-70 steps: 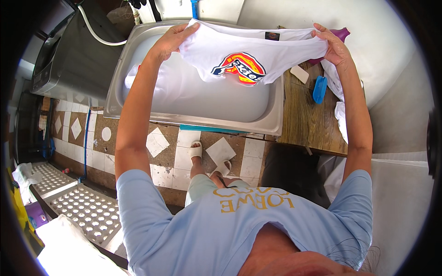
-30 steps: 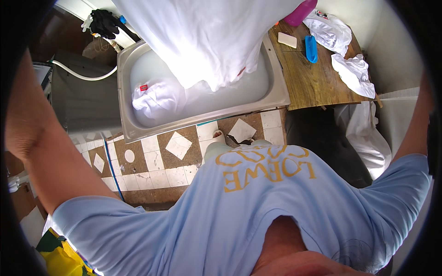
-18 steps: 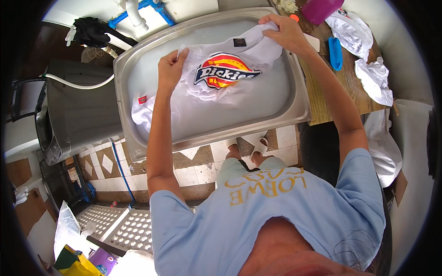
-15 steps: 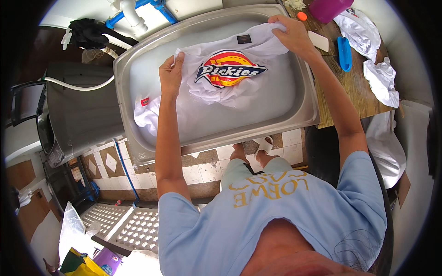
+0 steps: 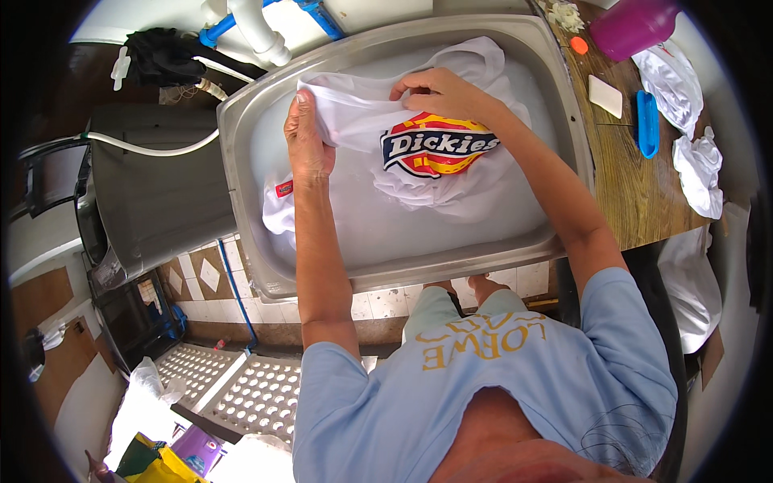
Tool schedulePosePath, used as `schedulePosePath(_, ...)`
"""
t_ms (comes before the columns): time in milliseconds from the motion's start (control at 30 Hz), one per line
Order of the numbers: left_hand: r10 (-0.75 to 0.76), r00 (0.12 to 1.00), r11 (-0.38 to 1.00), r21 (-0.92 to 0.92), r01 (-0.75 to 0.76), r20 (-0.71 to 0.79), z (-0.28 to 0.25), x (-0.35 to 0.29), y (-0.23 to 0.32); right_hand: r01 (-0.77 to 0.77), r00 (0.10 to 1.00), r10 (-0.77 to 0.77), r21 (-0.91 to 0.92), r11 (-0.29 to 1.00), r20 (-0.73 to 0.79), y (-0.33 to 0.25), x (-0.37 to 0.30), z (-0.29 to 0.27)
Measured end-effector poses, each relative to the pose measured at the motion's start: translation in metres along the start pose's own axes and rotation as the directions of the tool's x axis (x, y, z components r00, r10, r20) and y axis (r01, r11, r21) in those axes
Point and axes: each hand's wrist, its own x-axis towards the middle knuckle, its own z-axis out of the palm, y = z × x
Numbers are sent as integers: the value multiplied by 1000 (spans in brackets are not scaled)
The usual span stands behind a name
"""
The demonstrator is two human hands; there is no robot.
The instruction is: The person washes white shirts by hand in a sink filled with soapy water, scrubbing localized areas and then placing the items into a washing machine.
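Two bare hands work on one white shirt point(image 5: 362, 133), which lies partly spread in a single metal sink point(image 5: 580, 153) of cloudy water point(image 5: 451, 237), one edge lifted clear at the left; the left hand point(image 5: 312, 145) holds that edge, its thumb up against the cloth and its other fingers largely hidden; the right hand point(image 5: 455, 95) rests on the shirt just above its one printed emblem point(image 5: 439, 146) of red, yellow and dark blue, the fingers bent close against the fabric, though I cannot tell whether they pinch it; a second white garment point(image 5: 279, 211), with one red tag point(image 5: 284, 188), sits at the sink's left end, partly under the water; on the wooden tabletop point(image 5: 624, 201) to the right are one purple bottle point(image 5: 634, 29), one orange cap point(image 5: 578, 45), one pale bar point(image 5: 605, 97) and one blue brush point(image 5: 647, 125), with two white cloth bundles point(image 5: 670, 84) along the far right side; one heap of pale shavings or petals point(image 5: 561, 14), too small to tell which, lies near the sink's corner; at the left stand one dark grey machine point(image 5: 165, 193) and one white hose point(image 5: 153, 150) curving across it to the sink; two perforated panels point(image 5: 262, 396) show at the lower left.
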Motion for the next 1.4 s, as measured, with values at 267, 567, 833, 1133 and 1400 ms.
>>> schedulePosePath(267,-22,1000,1000,4,22,12,-4,-1,0,-49,999,45,199,979,23,-9,-11,-17)
schedulePosePath(567,40,998,999,28,-38,-46,-8,7,-12,48,998,-37,221,974,-55,-1,-8,-34)
schedulePosePath(833,313,899,212,900,-381,307,11,-5,-5,48,999,-46,192,980,-13,-8,-14,-44)
schedulePosePath(1133,36,877,235,849,-474,479,10,-12,5,45,999,-39,287,957,-28,-27,-41,-55)
schedulePosePath(1400,-34,959,905,416,-89,281,37,-17,6,52,985,28,449,892,-169,-18,-69,-49)
